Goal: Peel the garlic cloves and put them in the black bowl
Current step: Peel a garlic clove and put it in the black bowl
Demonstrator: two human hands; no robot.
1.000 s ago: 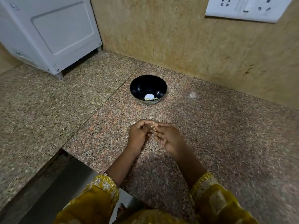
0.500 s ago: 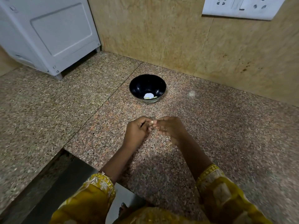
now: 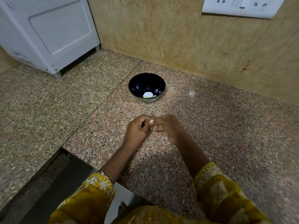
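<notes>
Garlic, a single pale clove [image 3: 151, 121], sits pinched between the fingertips of both hands, held just above the surface and in front of the black bowl. The left hand [image 3: 137, 130] is curled around it from one side, fingers folded in so that the clove shows at the thumb and forefinger; the right hand [image 3: 168, 128] meets it from the other side, thumb and forefinger pressed to the clove while the lower fingers stretch out toward the left hand. How much skin is on the clove cannot be told, as it is small and partly hidden by the fingers. Beyond the hands, well apart from them, the black bowl [image 3: 146, 81] stands upright on the surface, and at its bottom lie a few pale pieces of garlic [image 3: 148, 94]. The surface [image 3: 226, 126] is speckled pinkish-brown granite, with a seam running diagonally to the left of the bowl. Yellow embroidered sleeves [image 3: 97, 188] cover both forearms at the bottom edge. A tan stone wall [image 3: 161, 34] rises behind the bowl, with a white socket plate [image 3: 242, 7] at the upper right, and a white appliance [image 3: 48, 29] stands on the surface at the upper left.
</notes>
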